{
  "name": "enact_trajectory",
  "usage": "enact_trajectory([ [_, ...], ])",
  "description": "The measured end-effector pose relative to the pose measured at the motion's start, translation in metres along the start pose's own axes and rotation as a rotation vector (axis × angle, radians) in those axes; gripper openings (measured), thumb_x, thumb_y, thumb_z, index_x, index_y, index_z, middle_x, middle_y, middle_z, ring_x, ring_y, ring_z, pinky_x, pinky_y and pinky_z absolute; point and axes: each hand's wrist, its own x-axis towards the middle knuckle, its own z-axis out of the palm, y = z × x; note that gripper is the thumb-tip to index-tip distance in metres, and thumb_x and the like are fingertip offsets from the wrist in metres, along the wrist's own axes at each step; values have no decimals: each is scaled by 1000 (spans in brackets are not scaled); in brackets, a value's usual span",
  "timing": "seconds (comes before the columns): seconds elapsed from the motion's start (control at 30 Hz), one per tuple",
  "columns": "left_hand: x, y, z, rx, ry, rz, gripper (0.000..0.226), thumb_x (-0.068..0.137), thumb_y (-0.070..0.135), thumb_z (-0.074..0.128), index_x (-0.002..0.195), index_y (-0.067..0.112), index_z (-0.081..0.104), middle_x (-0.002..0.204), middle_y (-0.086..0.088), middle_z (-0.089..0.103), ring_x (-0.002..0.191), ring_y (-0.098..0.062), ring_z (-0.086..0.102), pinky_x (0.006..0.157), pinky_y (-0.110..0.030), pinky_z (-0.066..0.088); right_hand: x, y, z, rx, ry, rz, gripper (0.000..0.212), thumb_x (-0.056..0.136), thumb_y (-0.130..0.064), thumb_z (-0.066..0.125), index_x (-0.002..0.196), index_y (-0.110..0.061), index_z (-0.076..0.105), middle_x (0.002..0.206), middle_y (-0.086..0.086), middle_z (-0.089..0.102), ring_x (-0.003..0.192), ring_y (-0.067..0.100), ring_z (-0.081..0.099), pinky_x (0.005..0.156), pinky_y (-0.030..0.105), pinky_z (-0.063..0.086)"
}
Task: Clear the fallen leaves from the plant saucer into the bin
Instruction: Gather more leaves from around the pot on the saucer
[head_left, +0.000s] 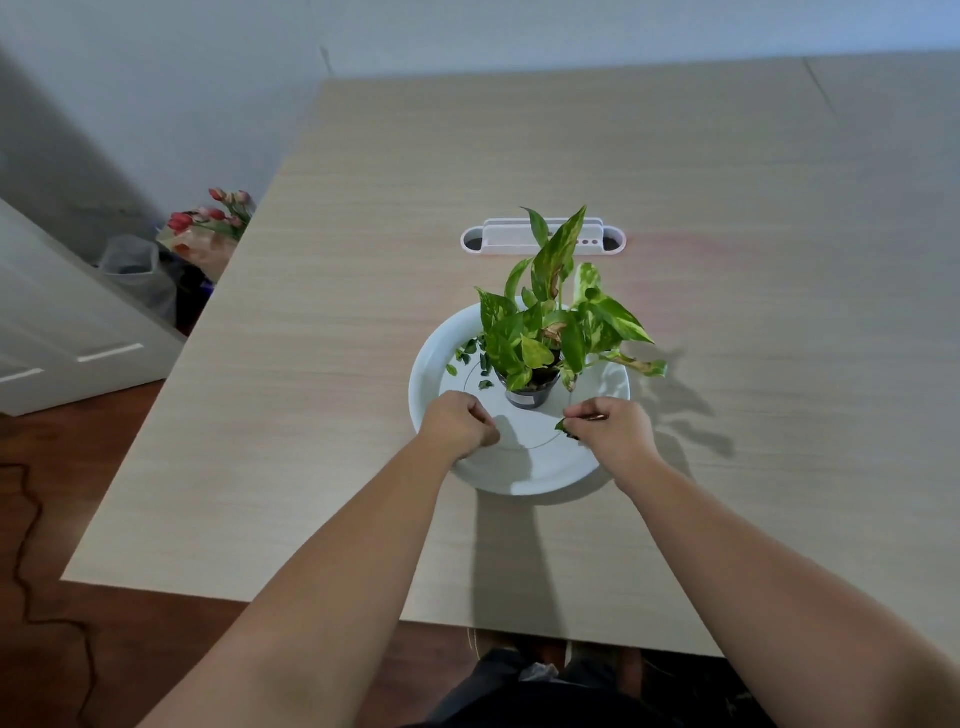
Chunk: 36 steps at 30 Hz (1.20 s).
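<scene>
On saucer (519, 478): remaining leaves (470, 356) far-left, nearer curled left hand (460, 423); right hand (608, 423) pinches leaf (562, 426).

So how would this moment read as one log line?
right hand: pinching leaf | left hand: curled on saucer | loose leaves: remaining
</scene>
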Motion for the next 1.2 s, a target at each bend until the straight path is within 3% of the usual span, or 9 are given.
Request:
enact_trajectory([
  [0.23, -6, 16, 0, -333, -62, 14, 13, 66, -5, 69, 66, 9, 66, 61, -4, 62, 57, -16, 56, 65, -28, 53, -15, 6, -11, 583, 100, 142, 12, 78, 4, 72, 85, -7, 72, 83, 7, 71, 79, 20, 65, 82, 31, 53],
  [0.5, -48, 59, 92, -378, -374, 120, 24, 67, -8, 67, 59, 13, 61, 52, 0, 58, 53, -16, 53, 58, -25, 48, -70, 45, -68, 1026, 255, 176, 18, 84, 12, 59, 82, -5, 64, 58, 0, 71, 56, 7, 67, 58, 15, 56],
  [0.73, -109, 107, 190, -260, -570, 197, 22, 65, -5, 70, 62, 16, 64, 42, 7, 58, 48, -12, 55, 66, -30, 49, -132, 104, -144, 1081, 364, 182, 14, 80, 11, 60, 85, -1, 64, 61, 3, 73, 56, 8, 70, 57, 16, 56],
  [0.97, -174, 139, 291, -102, -731, 242, 23, 72, -7, 72, 66, 14, 64, 61, -5, 60, 68, -23, 62, 83, -41, 58, -204, 192, -219, 1098, 599, 255, 14, 84, 13, 59, 91, 4, 67, 67, 7, 75, 63, 11, 72, 62, 18, 59],
  [1.03, -189, 143, 315, -43, -748, 269, 22, 73, -4, 73, 69, 16, 66, 63, -2, 60, 65, -20, 64, 82, -37, 59, -217, 216, -232, 1105, 662, 312, 13, 83, 14, 59, 90, 5, 66, 68, 10, 74, 66, 16, 71, 63, 19, 59],
  [1.13, -207, 145, 348, 63, -749, 301, 15, 76, 1, 74, 76, 15, 69, 64, 4, 61, 52, -5, 63, 65, -19, 58, -230, 250, -248, 1045, 735, 426, 15, 84, 10, 63, 98, 8, 67, 82, 17, 69, 76, 21, 66, 64, 17, 59],
  [1.2, -210, 143, 367, 105, -733, 294, 13, 74, 5, 75, 74, 17, 70, 65, 3, 63, 59, -11, 66, 72, -25, 61, -229, 269, -255, 974, 757, 484, 17, 84, 7, 65, 101, 6, 68, 84, 16, 68, 75, 19, 66, 59, 16, 58],
])
